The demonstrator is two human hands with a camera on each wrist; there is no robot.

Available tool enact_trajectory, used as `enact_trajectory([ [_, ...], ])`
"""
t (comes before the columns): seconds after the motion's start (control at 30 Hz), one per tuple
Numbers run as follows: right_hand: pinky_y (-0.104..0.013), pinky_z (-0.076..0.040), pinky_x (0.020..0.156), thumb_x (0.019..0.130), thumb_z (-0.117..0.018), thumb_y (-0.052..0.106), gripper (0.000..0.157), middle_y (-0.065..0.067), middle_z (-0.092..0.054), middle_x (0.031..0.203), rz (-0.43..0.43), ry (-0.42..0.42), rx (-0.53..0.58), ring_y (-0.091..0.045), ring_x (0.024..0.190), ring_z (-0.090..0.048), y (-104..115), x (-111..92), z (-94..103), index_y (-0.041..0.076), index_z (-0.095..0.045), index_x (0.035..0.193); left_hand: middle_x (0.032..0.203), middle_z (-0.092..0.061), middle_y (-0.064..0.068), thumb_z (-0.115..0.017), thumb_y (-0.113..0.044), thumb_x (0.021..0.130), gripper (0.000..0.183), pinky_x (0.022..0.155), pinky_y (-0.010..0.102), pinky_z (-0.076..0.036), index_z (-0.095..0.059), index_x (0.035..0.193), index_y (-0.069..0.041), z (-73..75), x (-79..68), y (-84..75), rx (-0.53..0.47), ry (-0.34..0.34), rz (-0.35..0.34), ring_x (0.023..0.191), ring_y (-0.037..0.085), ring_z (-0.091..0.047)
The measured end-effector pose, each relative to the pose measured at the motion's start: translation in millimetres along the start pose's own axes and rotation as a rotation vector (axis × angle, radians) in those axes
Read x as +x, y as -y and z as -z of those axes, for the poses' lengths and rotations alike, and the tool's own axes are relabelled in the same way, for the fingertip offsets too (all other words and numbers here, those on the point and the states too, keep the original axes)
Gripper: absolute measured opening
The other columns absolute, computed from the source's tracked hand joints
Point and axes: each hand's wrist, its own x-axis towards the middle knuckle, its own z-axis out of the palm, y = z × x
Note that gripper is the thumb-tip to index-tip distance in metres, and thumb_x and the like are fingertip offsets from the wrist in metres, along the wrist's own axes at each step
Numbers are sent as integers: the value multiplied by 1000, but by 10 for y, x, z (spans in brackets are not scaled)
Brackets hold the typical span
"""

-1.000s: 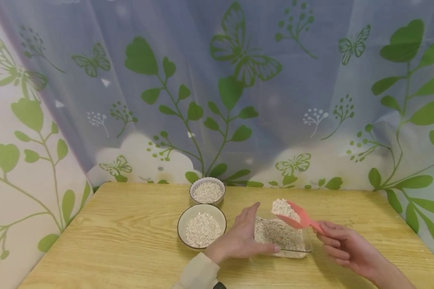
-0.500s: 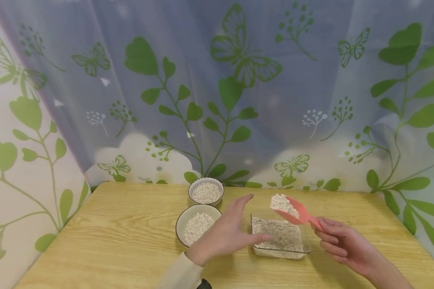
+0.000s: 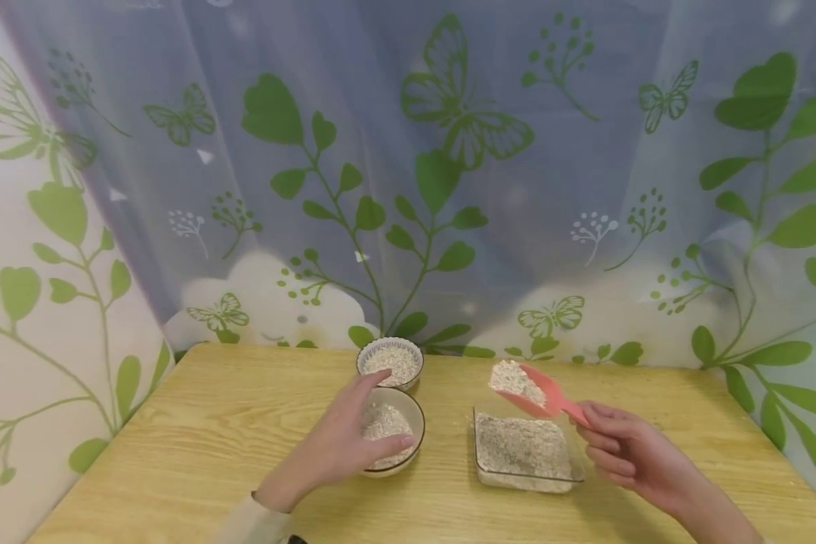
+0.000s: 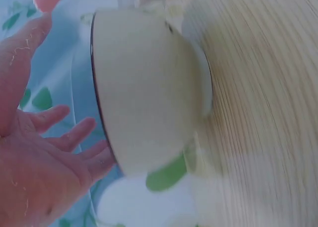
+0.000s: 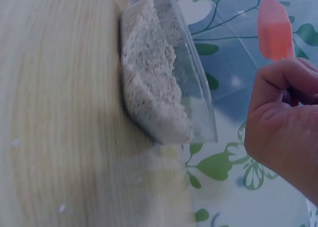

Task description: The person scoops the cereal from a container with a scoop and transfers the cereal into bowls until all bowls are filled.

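Observation:
My right hand (image 3: 642,457) grips the handle of a pink scoop (image 3: 549,391) heaped with pale flakes like oats (image 3: 514,380). The scoop is held above the back of a clear glass dish (image 3: 527,481), which holds more of the flakes. Over the near cream bowl (image 3: 413,423), my left hand (image 3: 340,434) is spread with thumb and fingers apart. Flakes lie in that bowl too, partly hidden by the hand. In the left wrist view the fingers are beside the rim of the cream bowl (image 4: 139,88); whether they touch it I cannot tell.
Behind the cream bowl stands a smaller patterned bowl (image 3: 390,363) of flakes. Everything stands on a wooden table (image 3: 231,423). A curtain (image 3: 353,174) printed with leaves and butterflies hangs along its back edge.
My left hand has moved left from the glass dish to the cream bowl. The right hand has shifted slightly left with the loaded scoop.

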Motion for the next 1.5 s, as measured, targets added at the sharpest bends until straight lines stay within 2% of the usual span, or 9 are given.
enact_trajectory([
  [0.13, -28, -13, 52, 114, -5, 21, 54, 5, -29, 77, -3, -13, -20, -15, 55, -10, 6, 75, -32, 11, -55, 130, 157, -44, 11, -82, -54, 81, 95, 118, 60, -37, -37, 158, -20, 109, -58, 109, -7, -21, 29, 147, 33, -41],
  [0.3, -28, -13, 51, 114, -6, 20, 53, 4, -30, 76, 6, 0, -34, -15, 54, -10, -6, 181, -64, 10, -55, 130, 158, -45, 7, -80, -56, 83, 96, 120, 59, -35, -36, 159, -17, 176, -93, 210, -42, -10, 55, 149, 32, -39],
  [0.4, -27, -13, 51, 114, -8, 19, 51, 4, -26, 76, 12, -4, -65, -15, 54, -10, -14, 256, -97, 11, -56, 129, 159, -44, 8, -80, -53, 84, 96, 117, 54, -41, -35, 159, -15, 184, -112, 261, -94, -4, 72, 147, 32, -42],
  [0.53, -27, -12, 50, 115, -12, 19, 47, 3, -24, 74, 12, -31, -99, -15, 54, -10, -17, 353, -151, 13, -56, 127, 159, -42, 16, -81, -47, 86, 94, 111, 51, -49, -34, 159, -11, 169, -121, 299, -201, 16, 86, 143, 34, -46],
  [0.63, -26, -13, 51, 115, -18, 20, 41, 5, -27, 73, 1, -82, -130, -15, 54, -11, -7, 413, -196, 13, -57, 124, 159, -42, 18, -80, -44, 87, 92, 113, 53, -46, -33, 160, -11, 154, -119, 311, -246, 27, 110, 144, 35, -45],
  [0.77, -25, -16, 50, 114, -28, 22, 30, 8, -33, 70, -21, -191, -232, -11, 52, -19, -12, 490, -251, 14, -56, 119, 158, -45, 15, -82, -44, 85, 97, 114, 54, -43, -31, 160, -11, 136, -118, 331, -242, 32, 126, 140, 32, -50],
  [0.97, -22, -19, 47, 112, -38, 26, 19, 11, -37, 68, -50, -309, -357, -4, 49, -31, -58, 620, -330, 16, -54, 111, 160, -40, 19, -88, -48, 75, 115, 119, 59, -36, -26, 161, -5, 38, -107, 378, -197, 43, 134, 144, 36, -43],
  [1.1, -19, -26, 46, 111, -43, 29, 17, 11, -37, 67, -79, -382, -430, -2, 49, -36, -105, 725, -383, 15, -52, 108, 156, -41, 23, -91, -48, 70, 122, 116, 63, -38, -23, 162, -4, -15, -98, 407, -189, 53, 112, 140, 38, -45],
  [1.5, -20, -26, 45, 110, -44, 27, 19, 9, -31, 61, -135, -519, -549, -5, 46, -31, -241, 973, -502, 10, -50, 105, 155, -39, 24, -92, -55, 64, 133, 112, 67, -40, -17, 165, -10, -31, -97, 441, -139, 92, 124, 137, 38, -48],
])
